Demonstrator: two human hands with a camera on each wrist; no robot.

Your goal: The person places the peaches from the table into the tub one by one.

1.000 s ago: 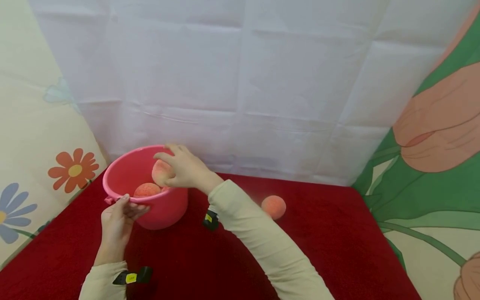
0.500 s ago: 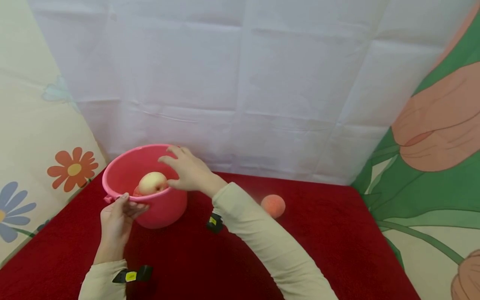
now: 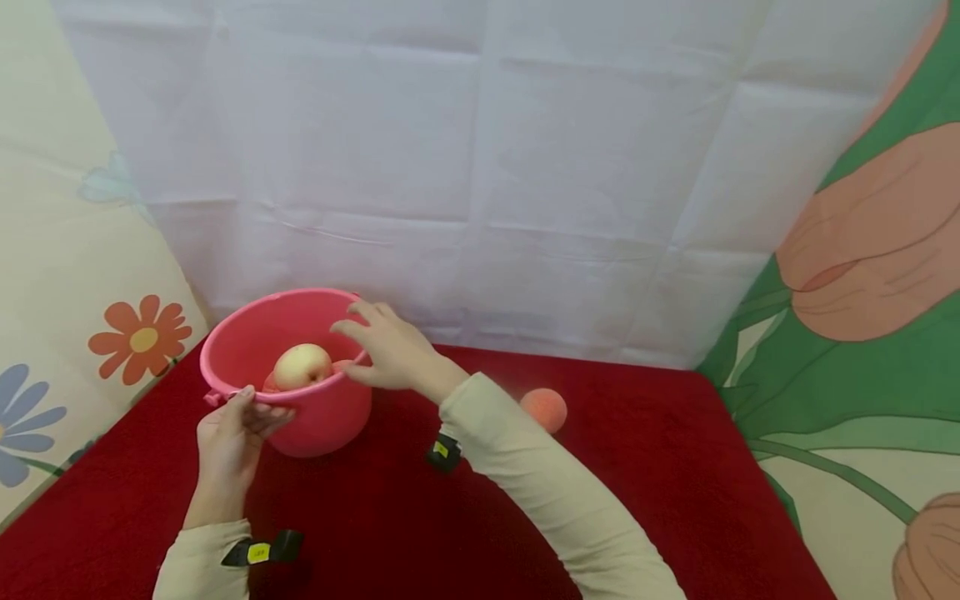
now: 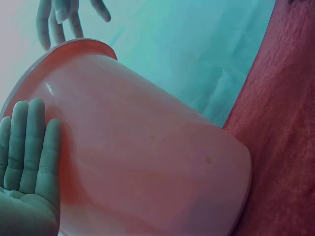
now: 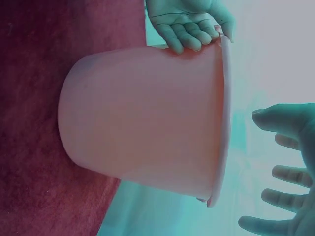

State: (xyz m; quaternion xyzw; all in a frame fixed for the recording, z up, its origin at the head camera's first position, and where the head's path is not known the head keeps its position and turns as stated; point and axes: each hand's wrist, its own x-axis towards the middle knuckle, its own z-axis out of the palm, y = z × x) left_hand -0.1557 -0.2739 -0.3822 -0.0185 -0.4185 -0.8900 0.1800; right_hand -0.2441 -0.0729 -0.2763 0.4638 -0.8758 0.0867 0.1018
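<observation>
A pink bucket (image 3: pixel 322 421) stands on the red cloth at the left. Its near rim is held by my left hand (image 3: pixel 228 442), the thumb over the edge and the fingers flat against the outer wall, as the right wrist view also shows. Inside, a pale yellow peach (image 3: pixel 303 367) lies on top of redder fruit (image 3: pixel 270 383), partly hidden by the rim. My right hand (image 3: pixel 393 350) is at the bucket's right rim, its fingers spread and holding nothing. Another orange-pink peach (image 3: pixel 544 409) sits on the cloth to the right, beyond the right sleeve.
Red cloth (image 3: pixel 645 467) covers the table. A creased white sheet (image 3: pixel 480 167) hangs behind it, close to the bucket. Flower-printed panels stand at the left (image 3: pixel 90 250) and right (image 3: pixel 885 358).
My right hand has let go of the peach, which now lies in the bucket on the other fruit. That hand has drawn back to the right; the left keeps its hold on the rim.
</observation>
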